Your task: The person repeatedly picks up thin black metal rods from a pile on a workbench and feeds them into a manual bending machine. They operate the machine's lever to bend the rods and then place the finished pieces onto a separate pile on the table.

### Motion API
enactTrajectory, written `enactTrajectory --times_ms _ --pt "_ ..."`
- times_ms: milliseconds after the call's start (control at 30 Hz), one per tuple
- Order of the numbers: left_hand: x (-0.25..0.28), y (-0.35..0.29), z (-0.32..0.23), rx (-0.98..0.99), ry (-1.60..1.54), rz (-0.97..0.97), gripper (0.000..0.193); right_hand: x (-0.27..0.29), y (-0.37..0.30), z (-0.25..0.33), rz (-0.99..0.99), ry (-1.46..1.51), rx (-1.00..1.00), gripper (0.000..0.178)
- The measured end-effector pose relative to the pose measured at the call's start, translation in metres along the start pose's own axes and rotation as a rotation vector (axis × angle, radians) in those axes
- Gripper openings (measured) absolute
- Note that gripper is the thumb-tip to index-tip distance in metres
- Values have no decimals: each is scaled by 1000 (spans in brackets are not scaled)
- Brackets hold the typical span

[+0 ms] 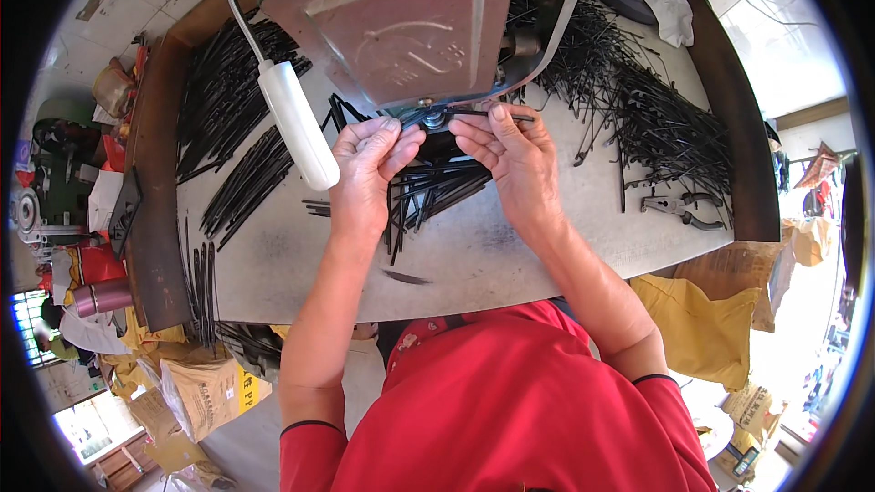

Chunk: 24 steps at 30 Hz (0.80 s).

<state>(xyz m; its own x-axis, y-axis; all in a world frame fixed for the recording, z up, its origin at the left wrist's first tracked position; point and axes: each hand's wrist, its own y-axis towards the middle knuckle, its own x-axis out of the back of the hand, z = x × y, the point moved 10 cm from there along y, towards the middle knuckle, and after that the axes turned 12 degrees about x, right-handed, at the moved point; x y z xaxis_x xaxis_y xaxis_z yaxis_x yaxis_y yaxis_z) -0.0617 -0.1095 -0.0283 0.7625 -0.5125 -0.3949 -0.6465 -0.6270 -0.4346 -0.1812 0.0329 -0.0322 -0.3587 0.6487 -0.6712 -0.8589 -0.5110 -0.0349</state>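
My left hand (369,164) and my right hand (506,155) meet under the front of a reddish-brown press machine (401,23). Together they pinch a thin black metal strip (497,115) at the machine's round die (436,118). My right thumb and forefinger hold the strip's right part; my left fingertips press its left end at the die. Just below my hands lies a loose bundle of black strips (428,196) on the grey worktable (474,255).
A white lever handle (299,123) hangs left of my left hand. Piles of black strips lie at the left (228,100) and right (656,118). Pliers (679,210) rest near the right edge. Yellow bags (702,328) and cardboard boxes (205,392) stand on the floor.
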Motion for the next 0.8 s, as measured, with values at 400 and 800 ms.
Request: enactTrajectory --times_ms 400,800 --pt "1 -5 -2 -30 -63 14 16 -6 3 8 28 3 -1 19" --pt "-1 1 -17 -21 142 -17 18 -1 5 2 22 -118 -134 29"
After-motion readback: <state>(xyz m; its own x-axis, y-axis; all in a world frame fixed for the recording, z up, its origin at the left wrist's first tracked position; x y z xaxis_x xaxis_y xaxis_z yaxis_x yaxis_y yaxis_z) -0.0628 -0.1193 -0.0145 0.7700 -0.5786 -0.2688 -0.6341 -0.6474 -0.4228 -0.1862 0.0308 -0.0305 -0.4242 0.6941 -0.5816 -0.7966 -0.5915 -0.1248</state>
